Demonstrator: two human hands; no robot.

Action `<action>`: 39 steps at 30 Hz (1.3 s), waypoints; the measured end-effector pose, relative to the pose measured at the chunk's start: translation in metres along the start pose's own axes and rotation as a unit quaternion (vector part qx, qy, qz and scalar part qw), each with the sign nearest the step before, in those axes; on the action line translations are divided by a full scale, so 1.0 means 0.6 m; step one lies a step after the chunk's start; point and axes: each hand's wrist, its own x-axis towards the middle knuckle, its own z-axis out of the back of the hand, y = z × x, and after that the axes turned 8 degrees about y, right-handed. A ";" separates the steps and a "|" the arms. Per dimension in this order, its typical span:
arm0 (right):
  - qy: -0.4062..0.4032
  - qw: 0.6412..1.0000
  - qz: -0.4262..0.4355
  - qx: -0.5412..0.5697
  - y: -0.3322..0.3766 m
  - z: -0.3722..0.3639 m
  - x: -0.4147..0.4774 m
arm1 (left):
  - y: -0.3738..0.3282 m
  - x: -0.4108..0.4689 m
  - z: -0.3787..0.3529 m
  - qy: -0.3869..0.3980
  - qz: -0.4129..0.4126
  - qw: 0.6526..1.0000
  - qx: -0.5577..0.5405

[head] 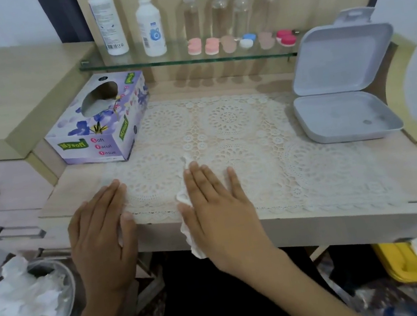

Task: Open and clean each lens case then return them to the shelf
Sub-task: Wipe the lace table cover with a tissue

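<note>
Pastel lens cases [240, 41] sit in a row on the glass shelf [132, 63] at the back of the desk, 6 of them: 2 pink, 2 dull beige, 1 blue and white, 1 deep red. Each is a pair of round screw caps, all closed. Behind them stand 4 clear bottles [230, 9] and 2 white bottles [128, 20]. On the lace mat [224, 128], both hands lie flat, fingers spread. The left hand [104, 237] rests at the desk edge, holding nothing. The right hand [219, 213] presses down on a crumpled white tissue [190, 231]. A purple tissue box [103, 120] stands left, an open grey box [342, 98] right.
</note>
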 end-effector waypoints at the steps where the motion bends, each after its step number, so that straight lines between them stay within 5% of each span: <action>1: 0.014 1.000 0.006 -0.006 -0.010 0.008 -0.006 | 0.000 0.000 0.001 -0.001 0.001 1.000 -0.001; 8: 0.069 0.990 -0.107 -0.066 -0.129 0.065 -0.083 | -0.001 0.001 0.001 -0.004 0.002 1.000 -0.005; 16: 0.020 0.973 -0.219 -0.064 -0.177 0.069 -0.099 | -0.007 0.002 0.001 -0.014 0.007 1.000 -0.003; 31: -0.007 1.000 0.011 0.025 0.026 -0.016 0.048 | -0.007 0.001 -0.004 -0.018 0.015 1.000 0.009; 39: 0.125 0.991 -0.009 -0.053 -0.007 0.016 0.180 | -0.003 0.001 -0.001 -0.010 0.006 1.000 0.017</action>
